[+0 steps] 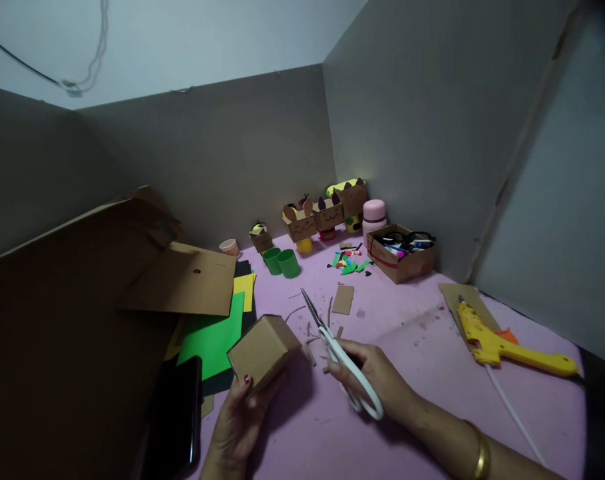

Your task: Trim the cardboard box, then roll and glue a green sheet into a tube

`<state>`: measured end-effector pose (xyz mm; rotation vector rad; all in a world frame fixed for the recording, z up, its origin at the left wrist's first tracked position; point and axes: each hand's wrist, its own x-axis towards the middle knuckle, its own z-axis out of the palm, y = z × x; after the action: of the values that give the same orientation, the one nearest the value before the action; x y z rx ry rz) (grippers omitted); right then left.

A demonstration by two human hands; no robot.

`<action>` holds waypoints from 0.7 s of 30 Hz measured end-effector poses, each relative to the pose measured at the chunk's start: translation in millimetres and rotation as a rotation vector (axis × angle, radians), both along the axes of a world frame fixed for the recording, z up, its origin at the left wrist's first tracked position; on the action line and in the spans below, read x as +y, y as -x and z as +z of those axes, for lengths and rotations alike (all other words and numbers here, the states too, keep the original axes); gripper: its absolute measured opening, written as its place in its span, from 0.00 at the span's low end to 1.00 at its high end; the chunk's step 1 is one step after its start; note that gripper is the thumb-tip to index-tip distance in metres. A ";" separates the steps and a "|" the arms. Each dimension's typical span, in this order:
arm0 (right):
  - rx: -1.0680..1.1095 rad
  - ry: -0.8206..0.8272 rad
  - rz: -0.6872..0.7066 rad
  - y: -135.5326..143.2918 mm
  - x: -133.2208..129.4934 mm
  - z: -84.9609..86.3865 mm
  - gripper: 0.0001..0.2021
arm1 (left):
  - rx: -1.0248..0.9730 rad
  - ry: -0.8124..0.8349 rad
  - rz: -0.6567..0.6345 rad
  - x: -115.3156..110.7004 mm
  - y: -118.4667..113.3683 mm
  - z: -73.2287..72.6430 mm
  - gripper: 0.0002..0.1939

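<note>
My left hand grips a small cardboard box from below, with the thumb along its near edge. The box is tilted above the pink tabletop. In my right hand is a pair of white-handled scissors, held around the handles. Their blades point up and away, to the right of the box and apart from it. Thin cardboard offcuts lie on the table between box and scissors. Just beyond them lies a flat cardboard rectangle.
A yellow glue gun rests on cardboard at right. Behind stand a box of pens, a pink flask, cardboard animal figures and green cups. Large cardboard, green sheets and a phone occupy the left.
</note>
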<state>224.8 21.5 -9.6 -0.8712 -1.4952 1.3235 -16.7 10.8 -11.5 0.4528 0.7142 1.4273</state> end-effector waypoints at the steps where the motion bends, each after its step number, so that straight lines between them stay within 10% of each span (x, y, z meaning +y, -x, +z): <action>1: 0.044 0.049 0.028 0.4 -0.4 -0.2 0.17 | 0.007 0.000 0.017 0.5 0.2 0.6 0.41; 10: 0.182 0.330 0.413 6.2 -4.9 -14.5 0.21 | -0.018 -0.066 -0.003 2.6 8.9 -7.0 0.36; 15: 0.075 0.171 0.383 7.4 -8.3 -9.6 0.21 | -0.157 -0.030 -0.080 6.2 14.9 -8.4 0.12; 21: -0.118 -0.003 0.254 6.3 -11.4 -4.3 0.25 | -0.135 0.157 0.046 3.7 8.1 5.6 0.11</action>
<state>218.5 10.1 -13.9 -0.7885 -1.7446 1.4732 -24.8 14.5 -5.9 0.2174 0.7251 1.4186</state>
